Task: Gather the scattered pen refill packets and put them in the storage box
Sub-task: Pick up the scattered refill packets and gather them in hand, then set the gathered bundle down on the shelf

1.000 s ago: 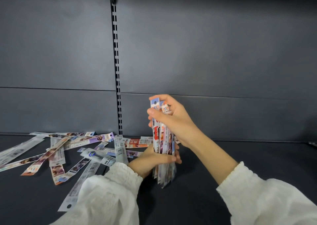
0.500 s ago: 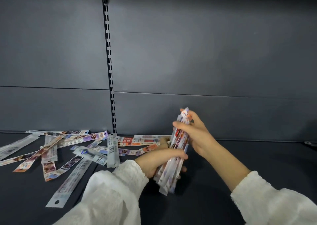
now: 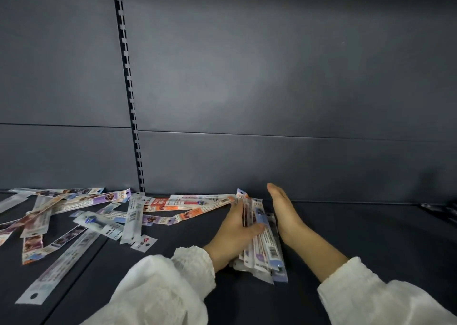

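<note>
A bundle of long, thin, glossy plastic packets (image 3: 263, 245) lies flat on the matte dark shelf (image 3: 358, 238). The left hand (image 3: 237, 233) clasps its side; the right hand (image 3: 284, 210) presses flat, fingers straight together. Over a dozen loose packets (image 3: 103, 215) lie scattered left.

- Left sleeve (image 3: 170, 285): white fabric w/ crinkled, puffy texture; loose and bulky through the forearm, enters frame at approx 6 o'clock.
- Left cuff (image 3: 195, 259): gathered/elasticated, ruffled edge, ends at wrist.
- Left hand (image 3: 235, 228): bare, no rings or watch visible.
- Right sleeve (image 3: 385, 300): same white crinkled fabric, enters at approx 4 o'clock; cuff sits partway up forearm.
- Right hand (image 3: 284, 208): bare, no jewellery visible.
</note>
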`<state>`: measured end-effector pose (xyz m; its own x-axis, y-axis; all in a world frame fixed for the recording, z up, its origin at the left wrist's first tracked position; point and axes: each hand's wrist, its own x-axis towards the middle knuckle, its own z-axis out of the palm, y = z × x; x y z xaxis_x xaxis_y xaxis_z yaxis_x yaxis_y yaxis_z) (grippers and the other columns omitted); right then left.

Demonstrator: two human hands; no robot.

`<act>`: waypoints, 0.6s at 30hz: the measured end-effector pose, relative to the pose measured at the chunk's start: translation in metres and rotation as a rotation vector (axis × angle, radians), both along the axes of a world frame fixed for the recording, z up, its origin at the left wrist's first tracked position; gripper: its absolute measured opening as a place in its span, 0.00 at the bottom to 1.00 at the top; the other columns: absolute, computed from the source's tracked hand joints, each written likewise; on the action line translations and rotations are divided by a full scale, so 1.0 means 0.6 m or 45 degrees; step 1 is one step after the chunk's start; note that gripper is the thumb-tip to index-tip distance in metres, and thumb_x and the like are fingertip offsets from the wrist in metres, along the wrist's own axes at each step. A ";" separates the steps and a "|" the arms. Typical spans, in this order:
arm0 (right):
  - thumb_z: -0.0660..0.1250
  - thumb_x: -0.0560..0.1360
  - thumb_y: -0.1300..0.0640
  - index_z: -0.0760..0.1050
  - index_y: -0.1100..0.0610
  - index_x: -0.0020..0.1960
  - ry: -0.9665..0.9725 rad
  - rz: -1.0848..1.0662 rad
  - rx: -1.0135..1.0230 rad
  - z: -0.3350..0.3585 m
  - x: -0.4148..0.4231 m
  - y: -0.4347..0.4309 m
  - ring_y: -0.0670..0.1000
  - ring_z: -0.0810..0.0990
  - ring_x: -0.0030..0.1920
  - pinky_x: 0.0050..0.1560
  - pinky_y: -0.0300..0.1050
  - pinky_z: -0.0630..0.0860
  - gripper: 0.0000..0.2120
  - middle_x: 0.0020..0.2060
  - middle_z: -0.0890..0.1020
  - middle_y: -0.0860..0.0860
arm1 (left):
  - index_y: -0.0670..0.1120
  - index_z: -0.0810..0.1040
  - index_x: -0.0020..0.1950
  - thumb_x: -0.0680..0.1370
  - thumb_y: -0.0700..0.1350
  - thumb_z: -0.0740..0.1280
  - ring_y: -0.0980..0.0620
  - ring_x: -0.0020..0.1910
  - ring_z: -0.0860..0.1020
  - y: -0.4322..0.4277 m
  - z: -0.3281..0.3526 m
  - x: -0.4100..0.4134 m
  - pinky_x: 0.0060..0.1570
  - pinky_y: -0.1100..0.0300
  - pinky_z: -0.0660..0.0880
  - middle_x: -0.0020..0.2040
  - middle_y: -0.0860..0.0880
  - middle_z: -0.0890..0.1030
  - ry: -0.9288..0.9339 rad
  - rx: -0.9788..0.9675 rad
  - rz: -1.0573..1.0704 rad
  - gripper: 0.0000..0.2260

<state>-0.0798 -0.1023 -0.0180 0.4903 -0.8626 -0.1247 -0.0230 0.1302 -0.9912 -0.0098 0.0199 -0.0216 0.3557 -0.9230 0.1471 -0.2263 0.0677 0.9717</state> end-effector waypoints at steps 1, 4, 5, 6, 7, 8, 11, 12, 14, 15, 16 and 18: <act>0.62 0.65 0.30 0.70 0.43 0.66 -0.028 -0.015 0.087 -0.005 0.001 -0.001 0.57 0.78 0.59 0.60 0.56 0.75 0.33 0.66 0.74 0.53 | 0.60 0.63 0.63 0.78 0.40 0.66 0.57 0.55 0.79 -0.004 -0.002 0.000 0.51 0.67 0.77 0.59 0.53 0.76 0.007 0.010 0.009 0.21; 0.62 0.66 0.29 0.70 0.45 0.67 -0.209 0.015 0.307 -0.003 0.001 -0.003 0.59 0.82 0.52 0.48 0.53 0.80 0.34 0.58 0.79 0.57 | 0.58 0.64 0.64 0.79 0.43 0.65 0.52 0.60 0.78 -0.012 0.001 -0.013 0.62 0.54 0.75 0.64 0.48 0.76 -0.044 0.054 -0.012 0.18; 0.61 0.71 0.32 0.70 0.45 0.66 -0.269 0.010 0.310 0.002 0.001 0.000 0.58 0.82 0.51 0.46 0.51 0.79 0.28 0.56 0.79 0.57 | 0.56 0.66 0.67 0.79 0.45 0.65 0.52 0.63 0.76 -0.015 0.001 -0.018 0.64 0.52 0.73 0.65 0.48 0.75 -0.087 0.064 -0.020 0.18; 0.60 0.75 0.36 0.69 0.45 0.64 -0.285 0.009 0.273 0.007 0.001 0.001 0.57 0.81 0.52 0.47 0.51 0.78 0.22 0.56 0.78 0.56 | 0.53 0.66 0.70 0.79 0.47 0.64 0.52 0.66 0.73 -0.016 0.003 -0.022 0.67 0.51 0.70 0.67 0.49 0.73 -0.140 0.073 -0.021 0.19; 0.59 0.77 0.40 0.70 0.47 0.63 -0.251 0.014 0.173 0.009 0.003 0.000 0.56 0.80 0.54 0.50 0.51 0.77 0.18 0.57 0.78 0.55 | 0.51 0.67 0.71 0.79 0.48 0.62 0.51 0.68 0.71 -0.017 0.005 -0.022 0.69 0.52 0.67 0.68 0.51 0.72 -0.198 0.075 -0.001 0.20; 0.61 0.78 0.45 0.72 0.49 0.62 -0.133 0.019 -0.022 0.011 0.003 -0.002 0.54 0.78 0.56 0.55 0.50 0.75 0.15 0.59 0.76 0.54 | 0.48 0.69 0.70 0.80 0.48 0.61 0.50 0.68 0.70 -0.015 0.012 -0.021 0.70 0.54 0.65 0.66 0.51 0.72 -0.254 0.065 0.039 0.18; 0.65 0.76 0.57 0.78 0.52 0.56 0.241 0.053 -0.669 0.021 0.000 -0.008 0.49 0.75 0.58 0.59 0.41 0.70 0.10 0.61 0.74 0.52 | 0.40 0.77 0.61 0.81 0.41 0.60 0.50 0.60 0.75 0.010 0.031 0.013 0.58 0.67 0.67 0.59 0.43 0.79 -0.472 -0.003 0.177 0.12; 0.65 0.75 0.59 0.79 0.53 0.55 0.300 0.113 -0.769 0.027 -0.002 -0.004 0.48 0.75 0.57 0.56 0.39 0.71 0.10 0.60 0.75 0.51 | 0.40 0.78 0.61 0.81 0.40 0.60 0.53 0.58 0.75 0.026 0.038 0.032 0.57 0.68 0.66 0.58 0.45 0.79 -0.549 0.033 0.205 0.12; 0.66 0.75 0.59 0.80 0.50 0.52 0.352 0.241 -0.836 0.037 -0.001 0.009 0.48 0.77 0.54 0.53 0.39 0.72 0.09 0.56 0.78 0.49 | 0.44 0.79 0.61 0.80 0.41 0.63 0.55 0.55 0.76 0.067 0.047 0.078 0.55 0.69 0.67 0.56 0.51 0.79 -0.705 0.170 0.249 0.12; 0.66 0.74 0.57 0.80 0.49 0.51 0.384 0.305 -0.869 0.044 0.000 0.019 0.49 0.78 0.54 0.54 0.40 0.72 0.08 0.54 0.80 0.48 | 0.48 0.80 0.61 0.79 0.44 0.64 0.54 0.55 0.77 0.088 0.048 0.105 0.55 0.67 0.69 0.56 0.53 0.80 -0.837 0.247 0.293 0.12; 0.67 0.74 0.56 0.80 0.49 0.51 0.439 0.371 -0.926 0.049 0.003 0.030 0.49 0.78 0.55 0.53 0.40 0.72 0.07 0.53 0.80 0.48 | 0.51 0.80 0.60 0.78 0.47 0.64 0.52 0.56 0.78 0.109 0.048 0.134 0.57 0.63 0.70 0.57 0.53 0.80 -1.049 0.316 0.335 0.12; 0.68 0.75 0.55 0.79 0.49 0.56 0.585 0.547 -1.115 0.059 0.011 0.055 0.48 0.76 0.58 0.54 0.38 0.68 0.10 0.55 0.79 0.46 | 0.55 0.78 0.61 0.76 0.51 0.64 0.50 0.59 0.77 0.153 0.051 0.180 0.62 0.55 0.70 0.60 0.52 0.80 -1.452 0.466 0.404 0.14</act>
